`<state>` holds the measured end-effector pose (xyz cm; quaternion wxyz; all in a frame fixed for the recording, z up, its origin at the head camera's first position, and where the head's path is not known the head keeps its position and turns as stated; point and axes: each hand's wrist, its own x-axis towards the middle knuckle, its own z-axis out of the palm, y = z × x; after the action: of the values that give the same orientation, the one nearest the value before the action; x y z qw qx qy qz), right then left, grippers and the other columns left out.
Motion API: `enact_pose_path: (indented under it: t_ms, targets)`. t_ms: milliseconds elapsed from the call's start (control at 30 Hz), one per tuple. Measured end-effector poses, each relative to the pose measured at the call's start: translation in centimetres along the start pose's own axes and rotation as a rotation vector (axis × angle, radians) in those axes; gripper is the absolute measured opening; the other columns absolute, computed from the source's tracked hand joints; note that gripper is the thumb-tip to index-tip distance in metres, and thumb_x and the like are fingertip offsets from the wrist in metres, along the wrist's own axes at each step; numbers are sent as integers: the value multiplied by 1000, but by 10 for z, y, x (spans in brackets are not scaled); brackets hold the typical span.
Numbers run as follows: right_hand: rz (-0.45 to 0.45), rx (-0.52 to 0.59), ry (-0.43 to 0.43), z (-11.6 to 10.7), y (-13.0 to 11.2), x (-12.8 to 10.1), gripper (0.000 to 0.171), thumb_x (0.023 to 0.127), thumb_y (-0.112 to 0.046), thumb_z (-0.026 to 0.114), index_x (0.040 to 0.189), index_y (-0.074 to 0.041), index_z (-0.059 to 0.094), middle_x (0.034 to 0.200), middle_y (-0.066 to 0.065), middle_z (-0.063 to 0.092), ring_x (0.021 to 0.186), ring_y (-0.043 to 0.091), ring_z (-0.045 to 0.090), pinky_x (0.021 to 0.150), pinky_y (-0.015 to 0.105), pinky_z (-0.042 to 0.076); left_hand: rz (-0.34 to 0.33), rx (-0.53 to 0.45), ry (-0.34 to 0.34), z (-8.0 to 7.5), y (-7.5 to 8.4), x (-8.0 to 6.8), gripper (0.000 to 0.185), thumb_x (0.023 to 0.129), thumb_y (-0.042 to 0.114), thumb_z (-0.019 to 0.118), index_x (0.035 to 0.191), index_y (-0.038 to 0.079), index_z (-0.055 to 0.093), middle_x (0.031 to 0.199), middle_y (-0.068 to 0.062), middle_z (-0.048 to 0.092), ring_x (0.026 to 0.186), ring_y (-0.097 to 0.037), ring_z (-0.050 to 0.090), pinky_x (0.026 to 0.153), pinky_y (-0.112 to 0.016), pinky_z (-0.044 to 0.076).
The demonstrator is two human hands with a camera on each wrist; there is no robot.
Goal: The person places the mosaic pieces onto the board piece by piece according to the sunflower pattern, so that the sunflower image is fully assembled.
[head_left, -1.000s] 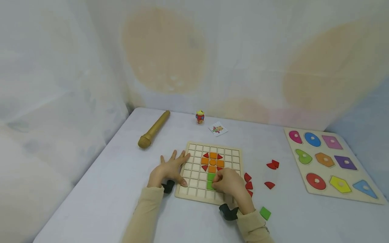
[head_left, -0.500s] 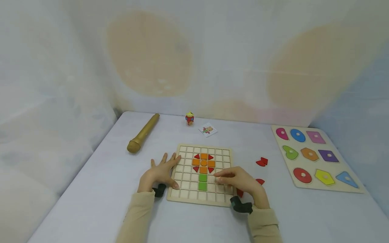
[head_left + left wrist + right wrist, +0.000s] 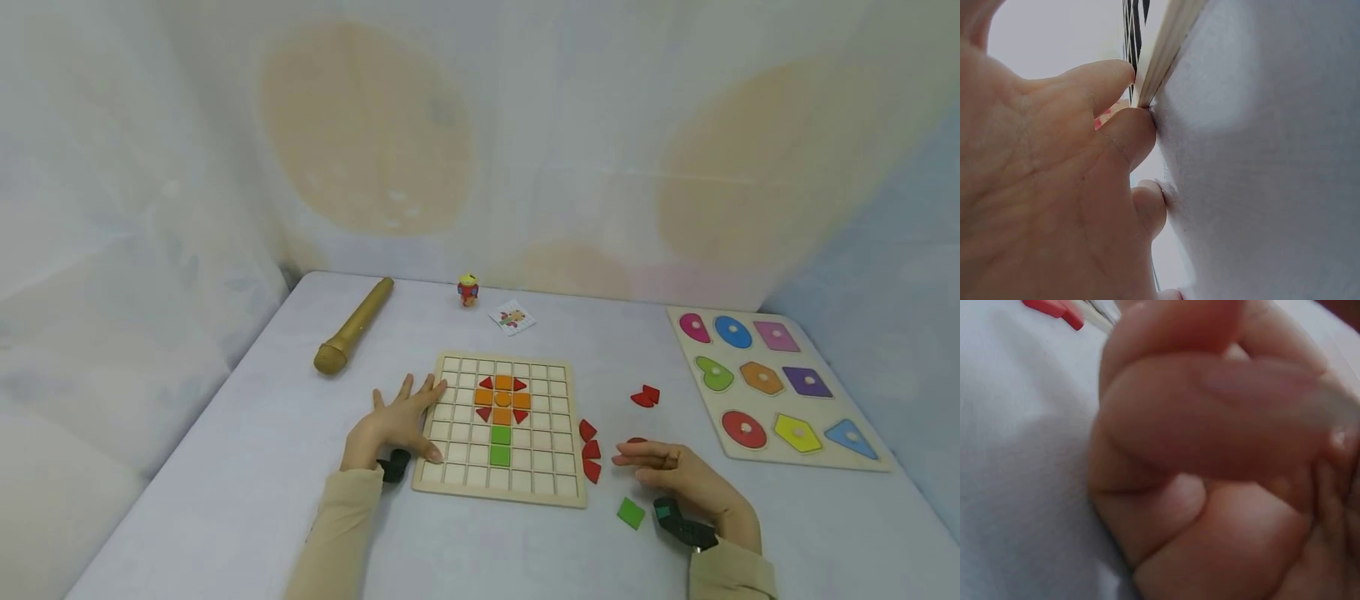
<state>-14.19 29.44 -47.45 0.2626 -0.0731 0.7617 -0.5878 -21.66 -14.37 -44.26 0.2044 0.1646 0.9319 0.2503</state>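
Note:
A wooden grid board lies on the white table, with an orange and red flower above two green squares set into it. My left hand lies flat with spread fingers, its thumb on the board's left edge. My right hand hovers right of the board with relaxed fingers pointing left and holds nothing. Three red pieces lie between it and the board, and a loose green square lies just in front of it. In the right wrist view only my fingers and red pieces show.
Two more red pieces lie farther right, and another peeks out behind my right fingers. A shape puzzle board sits at the right. A golden microphone-shaped stick, a small toy figure and a card lie at the back.
My right hand has left the green squares on the board and moved right, over the table beside the red pieces. The left hand has stayed on the board's left edge.

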Motion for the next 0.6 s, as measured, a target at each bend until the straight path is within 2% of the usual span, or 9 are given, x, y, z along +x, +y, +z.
enact_pose_path:
  t_ms: [100,200,300,433,600]
  targets:
    - [7,-34,-33,3,-2,-4,45,92,-16,62,135,-4,55,120,-7,70,110,-8,56,95,25,46,-1,-4,-4,1,0,1,116,63,30,89,155,16,21,164,-12,6,149,-41,-10,103,-77,-18]
    - [12,-70,-67,8,-4,-13,46,90,-14,64,133,0,55,120,0,70,95,0,58,80,21,50,-3,-1,-5,2,1,2,117,62,31,89,156,16,21,164,-12,6,149,-41,-10,103,-77,-18]
    - [31,-105,-52,17,-4,-22,48,87,-14,69,131,1,58,118,6,70,79,7,53,66,21,48,-6,8,-2,1,2,2,117,62,31,89,156,17,21,164,-11,7,149,-41,-10,103,-77,-18]
    - [59,-219,51,32,-9,-25,45,81,-12,74,124,-3,64,113,9,70,78,12,47,60,21,42,-10,19,-4,-1,1,1,116,63,31,89,156,17,20,164,-11,6,149,-41,-10,103,-77,-17]
    - [123,-391,257,46,-20,-19,35,78,-8,77,112,-11,71,104,3,68,87,18,47,64,24,44,-10,13,-8,-1,2,1,116,63,30,89,156,17,20,164,-11,5,149,-41,-11,104,-77,-17]
